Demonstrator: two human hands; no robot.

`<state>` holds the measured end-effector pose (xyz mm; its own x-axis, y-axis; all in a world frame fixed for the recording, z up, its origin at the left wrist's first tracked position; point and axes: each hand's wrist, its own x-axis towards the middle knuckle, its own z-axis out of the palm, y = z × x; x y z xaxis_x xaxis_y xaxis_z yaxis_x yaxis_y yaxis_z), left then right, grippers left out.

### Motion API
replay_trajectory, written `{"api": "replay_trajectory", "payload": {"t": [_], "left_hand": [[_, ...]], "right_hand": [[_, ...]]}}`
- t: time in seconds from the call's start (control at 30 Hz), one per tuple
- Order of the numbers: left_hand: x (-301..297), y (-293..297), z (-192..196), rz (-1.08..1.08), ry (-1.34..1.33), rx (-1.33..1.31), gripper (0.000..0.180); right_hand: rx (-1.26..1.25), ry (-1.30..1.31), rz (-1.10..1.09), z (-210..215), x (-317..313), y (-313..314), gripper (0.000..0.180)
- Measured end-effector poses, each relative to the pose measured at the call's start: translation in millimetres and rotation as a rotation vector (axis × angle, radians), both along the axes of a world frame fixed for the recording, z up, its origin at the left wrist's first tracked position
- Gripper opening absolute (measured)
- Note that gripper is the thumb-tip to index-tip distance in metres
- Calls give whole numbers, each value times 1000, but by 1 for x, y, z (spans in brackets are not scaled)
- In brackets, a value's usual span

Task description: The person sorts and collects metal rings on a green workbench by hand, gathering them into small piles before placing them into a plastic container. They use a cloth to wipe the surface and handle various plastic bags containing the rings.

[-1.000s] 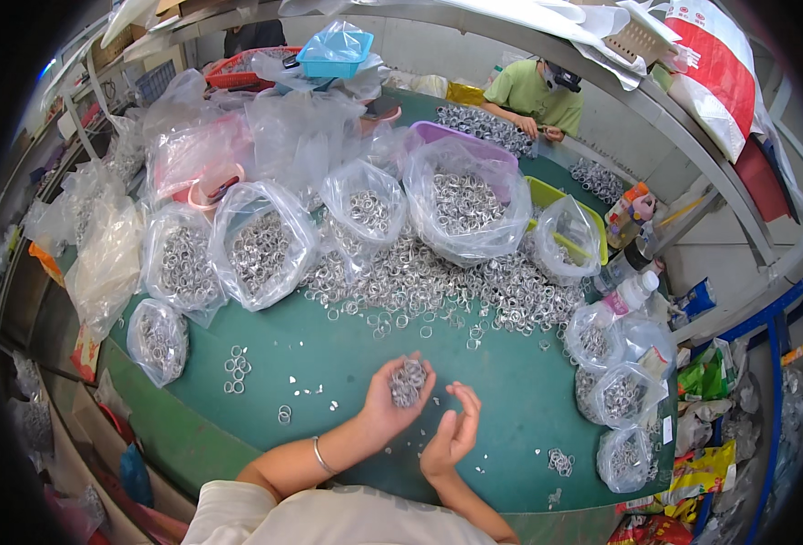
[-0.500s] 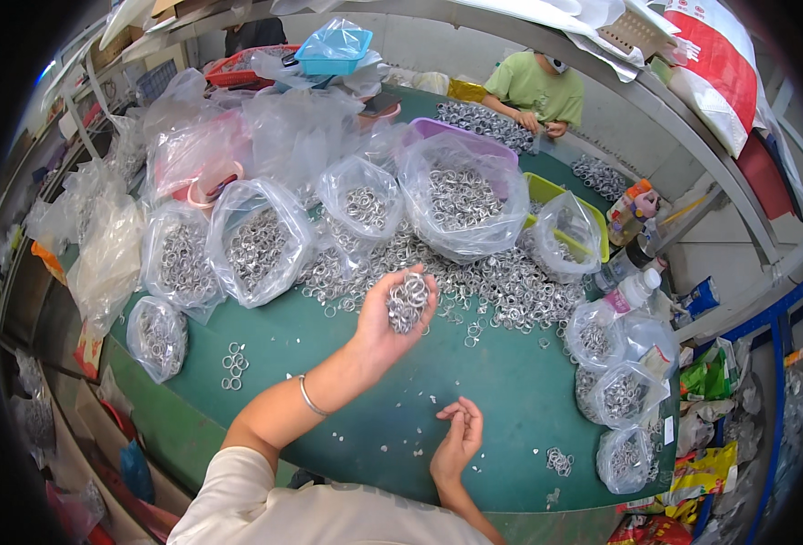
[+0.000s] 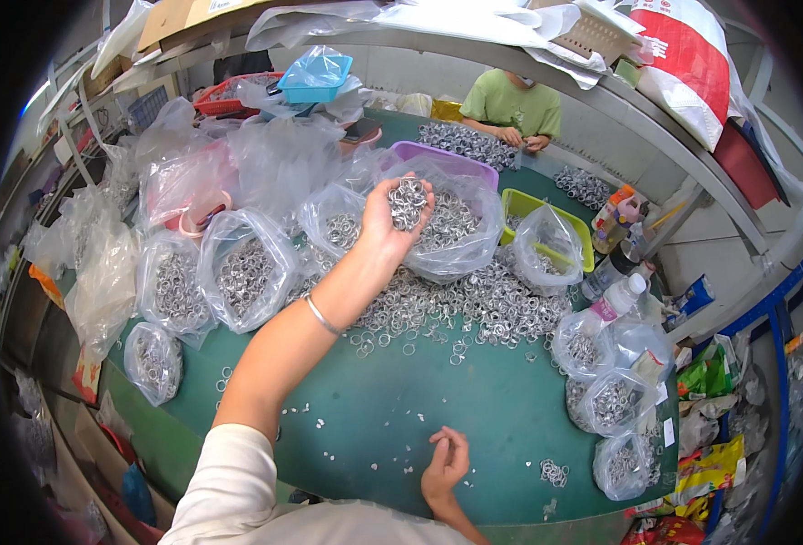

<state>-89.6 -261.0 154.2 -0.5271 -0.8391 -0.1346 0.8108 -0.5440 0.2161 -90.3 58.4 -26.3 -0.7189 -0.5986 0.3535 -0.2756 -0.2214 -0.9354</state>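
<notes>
My left hand [image 3: 385, 218] is stretched out over the table and holds a clump of small metal rings [image 3: 408, 202] just above an open clear bag of rings [image 3: 456, 227]. A thin bracelet sits on that wrist. My right hand [image 3: 445, 461] rests low near the table's front edge, fingers pinched together over tiny pale pieces [image 3: 365, 454] scattered on the green table [image 3: 438, 391]. What it pinches is too small to tell. A loose heap of metal rings [image 3: 474, 304] lies between the bags.
Several clear bags of rings stand around: at the left [image 3: 242, 272], the far left [image 3: 152, 359] and the right [image 3: 610, 400]. Bottles [image 3: 615, 300] stand at the right. A purple tub [image 3: 447, 163] and a yellow-green bin [image 3: 560, 222] sit behind. A person in a green shirt [image 3: 510, 104] works at the far side.
My left hand has carried the handful of rings from near my right hand, up and away over the table, to the large open bag. My right hand has sunk toward the front edge.
</notes>
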Motion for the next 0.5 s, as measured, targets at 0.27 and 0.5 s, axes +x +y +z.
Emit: {"api": "replay_trajectory", "payload": {"t": [0.27,0.5], "left_hand": [[-19,-39,-10,-13,-151,37,21],[-27,-41,-13,9,-190,-55,21]], "right_hand": [[10,315,76,9,2,-2,13],[-4,287,85,9,2,-3,13]]}}
